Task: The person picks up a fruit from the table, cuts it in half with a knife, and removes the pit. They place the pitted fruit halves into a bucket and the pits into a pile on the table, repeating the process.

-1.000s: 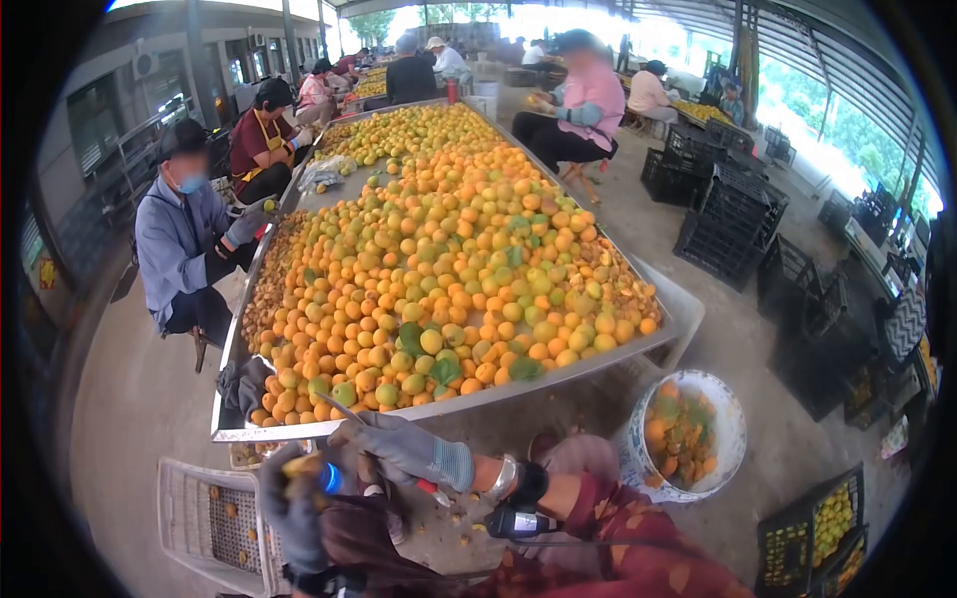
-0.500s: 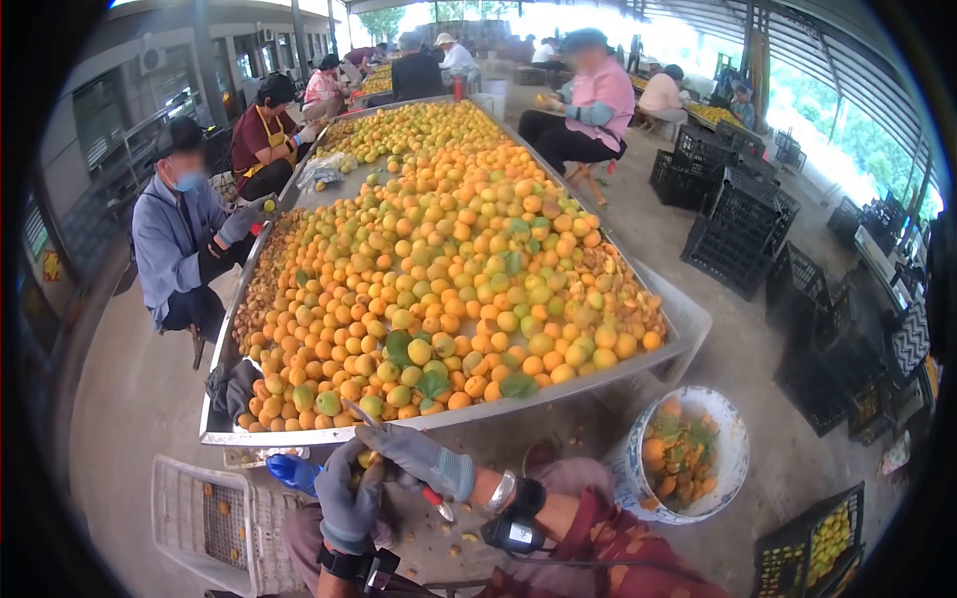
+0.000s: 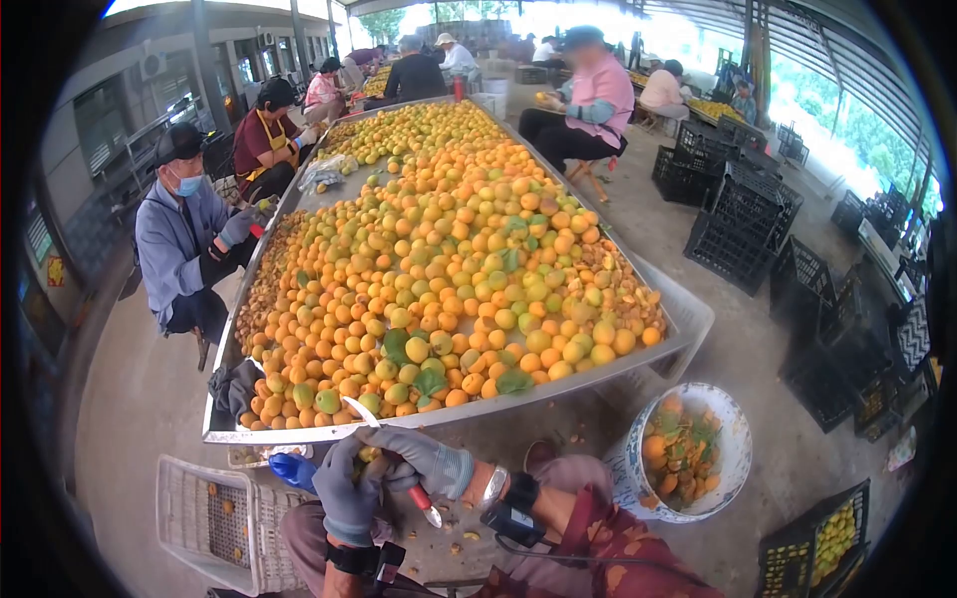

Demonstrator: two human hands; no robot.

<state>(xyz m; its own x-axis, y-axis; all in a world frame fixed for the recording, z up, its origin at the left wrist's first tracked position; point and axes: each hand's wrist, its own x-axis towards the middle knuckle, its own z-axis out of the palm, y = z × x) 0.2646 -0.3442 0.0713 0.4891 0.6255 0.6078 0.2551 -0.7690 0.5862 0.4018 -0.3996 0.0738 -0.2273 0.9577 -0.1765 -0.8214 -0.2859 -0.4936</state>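
My left hand (image 3: pixel 346 493), in a grey glove, is closed around an apricot (image 3: pixel 370 454), mostly covered by the fingers. Right beside it, my right hand (image 3: pixel 424 460), gloved too, grips a knife (image 3: pixel 361 411). The pale blade points up and left past the fingers, and its red handle sticks out below the palm. Both hands meet in front of the near edge of a metal-rimmed table (image 3: pixel 329 434). Heaped apricots (image 3: pixel 449 289) cover much of that table, with a few green leaves (image 3: pixel 396 346) among them.
A patterned bucket (image 3: pixel 733 468) of fruit scraps stands at right. White crates (image 3: pixel 204 513) sit at lower left, near a blue object (image 3: pixel 292 469). Black crates (image 3: pixel 738 229) are stacked at right; one (image 3: pixel 832 543) holds fruit. Co-workers (image 3: pixel 184 229) sit along both table sides.
The knife blade has tilted more upright and shows more above my fingers. My hands stay together around the apricot. The co-worker at left has shifted their hands.
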